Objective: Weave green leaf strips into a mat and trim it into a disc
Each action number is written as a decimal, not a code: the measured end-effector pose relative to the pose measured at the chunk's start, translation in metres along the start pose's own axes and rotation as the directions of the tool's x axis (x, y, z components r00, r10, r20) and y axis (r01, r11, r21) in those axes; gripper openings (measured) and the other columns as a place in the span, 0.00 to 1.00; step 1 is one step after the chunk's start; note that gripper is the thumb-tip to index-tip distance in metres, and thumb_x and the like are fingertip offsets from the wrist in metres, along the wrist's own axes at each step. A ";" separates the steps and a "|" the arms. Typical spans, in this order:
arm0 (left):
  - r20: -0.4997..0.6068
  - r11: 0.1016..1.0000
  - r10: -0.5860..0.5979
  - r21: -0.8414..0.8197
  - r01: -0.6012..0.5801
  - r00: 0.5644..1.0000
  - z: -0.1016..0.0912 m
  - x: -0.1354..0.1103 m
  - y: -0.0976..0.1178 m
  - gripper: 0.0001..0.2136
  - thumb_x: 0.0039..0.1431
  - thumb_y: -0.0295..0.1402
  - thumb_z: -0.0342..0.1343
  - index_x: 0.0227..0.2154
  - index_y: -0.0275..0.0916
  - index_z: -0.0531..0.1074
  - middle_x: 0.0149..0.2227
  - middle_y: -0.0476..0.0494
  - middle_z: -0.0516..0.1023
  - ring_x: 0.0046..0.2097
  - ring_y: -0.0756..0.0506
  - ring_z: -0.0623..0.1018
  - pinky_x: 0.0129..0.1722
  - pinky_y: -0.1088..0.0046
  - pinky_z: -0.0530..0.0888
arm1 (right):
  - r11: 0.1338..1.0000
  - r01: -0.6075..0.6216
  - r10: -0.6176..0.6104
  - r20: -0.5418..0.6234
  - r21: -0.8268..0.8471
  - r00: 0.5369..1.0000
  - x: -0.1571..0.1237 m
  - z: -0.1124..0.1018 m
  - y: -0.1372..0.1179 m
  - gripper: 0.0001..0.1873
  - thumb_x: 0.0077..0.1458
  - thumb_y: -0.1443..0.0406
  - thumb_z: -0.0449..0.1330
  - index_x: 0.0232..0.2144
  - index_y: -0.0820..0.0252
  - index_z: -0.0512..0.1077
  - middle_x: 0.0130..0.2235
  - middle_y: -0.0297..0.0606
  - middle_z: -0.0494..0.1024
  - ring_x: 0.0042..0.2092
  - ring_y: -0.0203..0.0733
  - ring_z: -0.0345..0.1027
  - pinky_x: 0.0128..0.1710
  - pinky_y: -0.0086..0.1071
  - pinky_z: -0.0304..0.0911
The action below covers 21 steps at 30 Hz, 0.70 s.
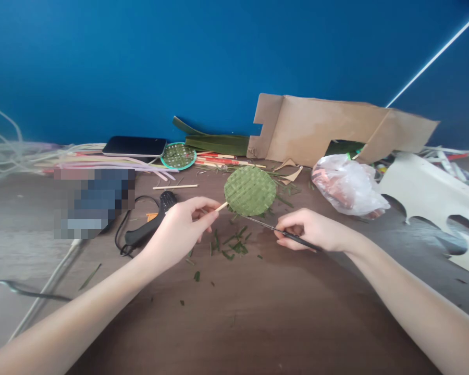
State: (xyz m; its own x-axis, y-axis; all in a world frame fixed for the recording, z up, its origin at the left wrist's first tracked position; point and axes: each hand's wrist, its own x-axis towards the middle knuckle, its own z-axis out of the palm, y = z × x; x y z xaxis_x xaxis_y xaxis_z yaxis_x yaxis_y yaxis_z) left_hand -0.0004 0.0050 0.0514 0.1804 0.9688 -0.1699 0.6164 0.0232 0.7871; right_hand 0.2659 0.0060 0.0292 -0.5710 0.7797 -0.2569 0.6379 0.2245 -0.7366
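My left hand (191, 219) pinches the pale wooden stick handle of a small round fan (250, 190) woven from green leaf strips. The fan is raised over the table, its face toward me. My right hand (307, 229) is closed around the black handles of a pair of scissors (275, 229). Their thin metal blades point left, close below the fan's lower edge; whether they touch it I cannot tell. Dark green leaf clippings (236, 247) lie scattered on the table between my hands.
A black glue gun (150, 226) with its cord lies left of my left hand. Behind are a dark phone (135, 147), a turquoise-rimmed woven disc (179, 156), long leaves (217, 145) and a loose stick (175, 187). Cardboard (316, 127), a plastic bag (347, 185) and a cut-out white sheet (430, 182) stand right.
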 end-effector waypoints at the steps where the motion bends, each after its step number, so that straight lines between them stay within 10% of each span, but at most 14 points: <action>1: -0.001 1.000 -0.001 0.000 0.001 1.000 0.000 0.000 0.000 0.11 0.54 0.41 0.51 0.36 0.43 0.73 0.19 0.53 0.69 0.20 0.52 0.65 0.20 0.78 0.63 | 1.000 0.001 -0.001 0.001 0.000 1.000 0.000 0.000 0.000 0.14 0.48 0.57 0.58 0.22 0.63 0.68 0.21 0.30 0.61 0.23 0.29 0.50 0.22 0.26 0.48; 21: 0.054 0.996 0.043 -0.075 -0.039 0.998 0.000 0.000 0.000 0.11 0.55 0.39 0.51 0.36 0.40 0.72 0.21 0.52 0.71 0.21 0.52 0.68 0.23 0.77 0.66 | 1.000 -0.021 0.021 -0.007 0.024 1.000 -0.001 0.000 -0.002 0.13 0.48 0.58 0.57 0.22 0.62 0.67 0.19 0.29 0.61 0.21 0.28 0.51 0.21 0.26 0.48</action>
State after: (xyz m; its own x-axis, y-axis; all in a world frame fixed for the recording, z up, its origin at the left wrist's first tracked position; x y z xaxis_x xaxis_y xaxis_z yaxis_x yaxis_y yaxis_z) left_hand -0.0006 0.0051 0.0513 0.2480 0.9541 -0.1679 0.5496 0.0042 0.8354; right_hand 0.2645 0.0048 0.0308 -0.5540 0.7883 -0.2678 0.6371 0.1943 -0.7459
